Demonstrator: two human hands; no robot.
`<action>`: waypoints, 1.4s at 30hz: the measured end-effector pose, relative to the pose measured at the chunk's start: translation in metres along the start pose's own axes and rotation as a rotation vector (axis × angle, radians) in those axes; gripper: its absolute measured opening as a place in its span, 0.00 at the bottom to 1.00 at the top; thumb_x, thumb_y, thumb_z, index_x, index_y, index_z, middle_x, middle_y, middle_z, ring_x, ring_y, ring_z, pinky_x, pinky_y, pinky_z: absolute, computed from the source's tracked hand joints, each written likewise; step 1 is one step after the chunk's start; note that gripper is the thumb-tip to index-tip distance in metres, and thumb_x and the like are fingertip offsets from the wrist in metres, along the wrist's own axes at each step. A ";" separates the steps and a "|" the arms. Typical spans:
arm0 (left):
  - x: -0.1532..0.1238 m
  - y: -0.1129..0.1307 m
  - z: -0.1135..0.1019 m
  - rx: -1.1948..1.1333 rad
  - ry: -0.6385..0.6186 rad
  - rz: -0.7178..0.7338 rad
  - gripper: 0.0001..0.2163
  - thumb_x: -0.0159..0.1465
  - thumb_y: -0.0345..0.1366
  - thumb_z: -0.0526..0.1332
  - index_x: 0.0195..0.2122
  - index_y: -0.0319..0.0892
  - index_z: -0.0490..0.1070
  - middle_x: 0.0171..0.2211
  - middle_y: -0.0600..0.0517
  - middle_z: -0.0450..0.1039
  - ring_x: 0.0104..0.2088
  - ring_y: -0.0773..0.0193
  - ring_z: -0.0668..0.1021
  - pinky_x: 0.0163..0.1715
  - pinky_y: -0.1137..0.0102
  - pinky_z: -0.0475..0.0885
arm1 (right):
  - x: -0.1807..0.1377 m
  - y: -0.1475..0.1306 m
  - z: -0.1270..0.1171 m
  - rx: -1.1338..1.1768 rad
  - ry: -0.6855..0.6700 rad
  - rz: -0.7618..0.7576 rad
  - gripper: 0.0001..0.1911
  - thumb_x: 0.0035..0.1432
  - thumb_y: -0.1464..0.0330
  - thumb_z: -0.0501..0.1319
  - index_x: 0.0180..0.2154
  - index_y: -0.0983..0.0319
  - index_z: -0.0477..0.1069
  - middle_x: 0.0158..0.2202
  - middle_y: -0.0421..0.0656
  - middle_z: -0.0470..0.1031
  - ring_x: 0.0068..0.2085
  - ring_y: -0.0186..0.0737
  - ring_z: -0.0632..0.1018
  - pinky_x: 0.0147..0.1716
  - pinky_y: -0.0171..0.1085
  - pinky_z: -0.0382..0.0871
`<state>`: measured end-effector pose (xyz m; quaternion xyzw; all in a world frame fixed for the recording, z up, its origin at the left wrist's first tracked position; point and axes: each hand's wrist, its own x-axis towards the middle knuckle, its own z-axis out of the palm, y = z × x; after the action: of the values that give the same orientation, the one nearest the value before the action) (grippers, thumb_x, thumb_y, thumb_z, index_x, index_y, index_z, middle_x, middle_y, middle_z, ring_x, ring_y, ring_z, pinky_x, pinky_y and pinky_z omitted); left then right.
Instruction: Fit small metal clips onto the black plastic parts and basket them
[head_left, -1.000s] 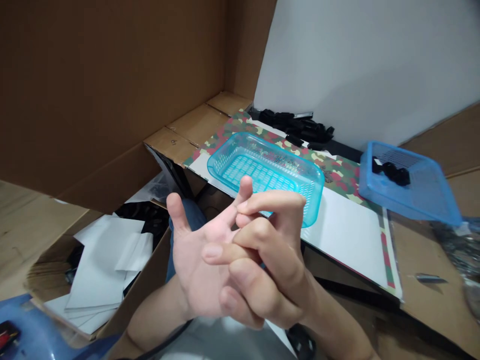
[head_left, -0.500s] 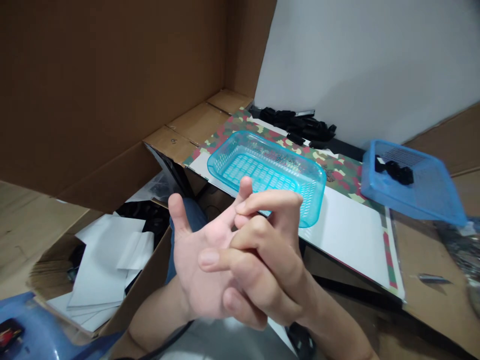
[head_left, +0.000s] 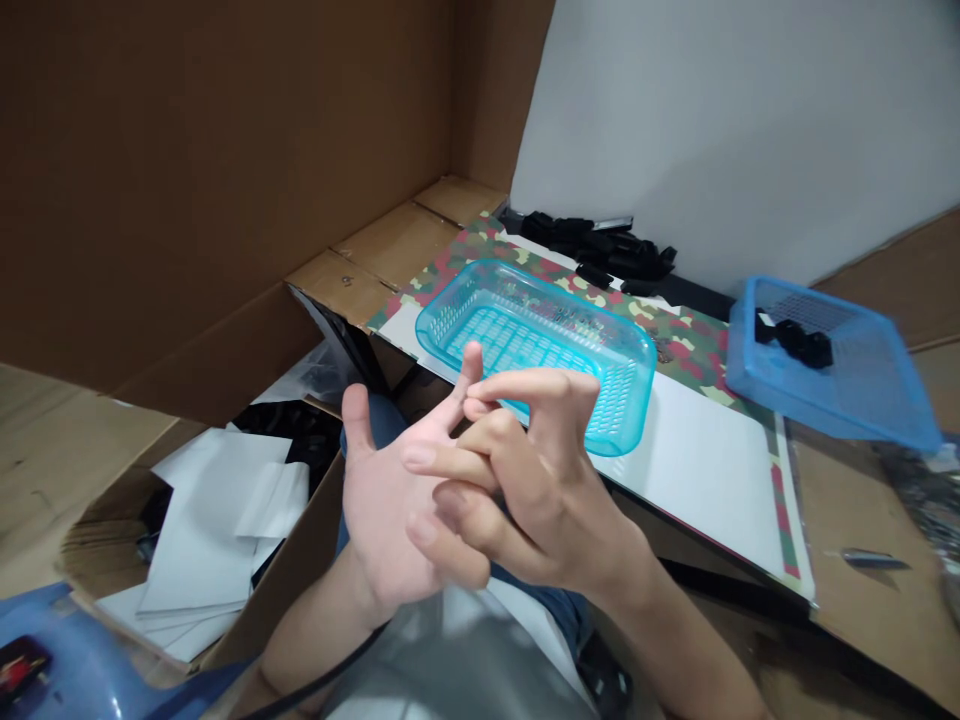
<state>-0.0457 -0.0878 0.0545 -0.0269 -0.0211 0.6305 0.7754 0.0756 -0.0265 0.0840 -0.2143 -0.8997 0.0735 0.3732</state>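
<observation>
My left hand [head_left: 394,500] is held palm up with its thumb and one finger stretched out apart. Its other fingers are mostly hidden behind my right hand [head_left: 536,480], which crosses over from the right. The bent fingers of my right hand close on the fingers of my left and lie partly over its palm. No object shows in either hand. Just beyond them a turquoise plastic basket [head_left: 637,420] stands on a white board [head_left: 712,460] with a camouflage-patterned border.
Black pieces [head_left: 600,245] lie heaped at the back of the table. A blue basket [head_left: 847,400] with black items stands at the right, near a pen-like object [head_left: 874,559]. On the left, a cardboard box [head_left: 105,520] holds white sheets [head_left: 210,520], beside a blue plastic surface [head_left: 97,660].
The right hand has shifted slightly up and left across the left palm, its lower fingers straightening somewhat. The left hand has tilted a little. The baskets stay in place.
</observation>
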 end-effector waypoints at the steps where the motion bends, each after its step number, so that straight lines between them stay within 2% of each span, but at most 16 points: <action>1: 0.001 -0.001 0.002 -0.141 -0.050 -0.073 0.28 0.66 0.55 0.49 0.65 0.54 0.49 0.41 0.50 0.73 0.30 0.67 0.74 0.16 0.78 0.61 | -0.001 0.001 0.001 0.015 0.012 0.002 0.15 0.65 0.59 0.51 0.39 0.56 0.74 0.37 0.43 0.68 0.47 0.42 0.66 0.50 0.45 0.58; 4: 0.005 -0.004 0.004 -0.488 -0.147 -0.271 0.33 0.61 0.56 0.56 0.65 0.55 0.48 0.38 0.47 0.75 0.34 0.64 0.77 0.19 0.78 0.64 | -0.003 0.001 0.006 0.088 0.083 -0.035 0.17 0.66 0.58 0.50 0.36 0.58 0.73 0.32 0.42 0.66 0.45 0.42 0.66 0.49 0.46 0.58; 8: 0.006 -0.005 0.003 -0.519 -0.131 -0.366 0.35 0.56 0.57 0.61 0.64 0.57 0.53 0.34 0.47 0.75 0.37 0.60 0.78 0.23 0.76 0.67 | -0.002 -0.001 0.009 0.118 0.144 -0.004 0.13 0.64 0.67 0.51 0.30 0.60 0.70 0.28 0.41 0.64 0.43 0.41 0.67 0.47 0.46 0.60; 14: 0.008 -0.004 0.002 -0.499 -0.128 -0.288 0.37 0.57 0.59 0.59 0.65 0.56 0.51 0.41 0.44 0.74 0.37 0.61 0.78 0.27 0.73 0.69 | -0.001 0.002 0.011 0.099 0.147 -0.023 0.09 0.60 0.69 0.53 0.30 0.59 0.70 0.30 0.41 0.67 0.43 0.39 0.68 0.47 0.45 0.61; 20: 0.008 -0.003 0.005 -0.489 -0.102 -0.283 0.31 0.58 0.58 0.58 0.61 0.57 0.59 0.37 0.47 0.73 0.36 0.62 0.78 0.26 0.75 0.69 | -0.003 0.005 0.012 0.144 0.117 -0.027 0.11 0.61 0.71 0.51 0.38 0.59 0.72 0.33 0.41 0.68 0.46 0.39 0.67 0.48 0.46 0.61; 24: 0.009 -0.003 0.008 -0.450 -0.105 -0.208 0.29 0.61 0.57 0.55 0.62 0.57 0.57 0.40 0.46 0.72 0.35 0.67 0.79 0.25 0.77 0.68 | -0.005 0.006 0.013 0.174 0.082 -0.009 0.13 0.60 0.70 0.51 0.41 0.58 0.72 0.35 0.42 0.66 0.47 0.42 0.67 0.47 0.46 0.64; 28: 0.010 -0.004 0.012 -0.379 -0.069 -0.172 0.27 0.63 0.57 0.51 0.62 0.56 0.58 0.39 0.47 0.74 0.33 0.68 0.79 0.18 0.81 0.61 | -0.004 0.007 0.013 0.185 0.075 -0.012 0.13 0.60 0.71 0.50 0.42 0.58 0.72 0.35 0.42 0.65 0.48 0.42 0.67 0.46 0.46 0.65; 32: 0.011 -0.004 0.014 -0.256 -0.007 -0.123 0.27 0.64 0.58 0.49 0.63 0.57 0.57 0.35 0.51 0.74 0.26 0.71 0.74 0.14 0.81 0.52 | -0.005 0.006 0.013 0.189 0.070 -0.021 0.14 0.60 0.72 0.50 0.43 0.58 0.72 0.35 0.42 0.65 0.47 0.41 0.66 0.46 0.45 0.65; 38: 0.018 -0.002 -0.006 -0.133 0.034 -0.094 0.29 0.61 0.60 0.51 0.63 0.59 0.57 0.36 0.53 0.75 0.22 0.71 0.72 0.14 0.78 0.54 | -0.017 0.017 0.029 0.099 0.135 0.115 0.13 0.63 0.61 0.52 0.35 0.60 0.72 0.40 0.46 0.64 0.45 0.44 0.66 0.46 0.46 0.62; 42: 0.022 0.000 -0.029 -0.144 0.114 -0.079 0.30 0.62 0.59 0.51 0.64 0.57 0.54 0.40 0.52 0.72 0.27 0.71 0.74 0.19 0.79 0.59 | -0.034 0.029 0.048 0.078 0.179 0.122 0.11 0.62 0.62 0.54 0.35 0.60 0.71 0.37 0.45 0.66 0.43 0.45 0.68 0.44 0.47 0.62</action>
<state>-0.0393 -0.0671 0.0253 -0.1174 -0.0234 0.5938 0.7956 0.0727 -0.0144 0.0194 -0.2597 -0.8446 0.1114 0.4547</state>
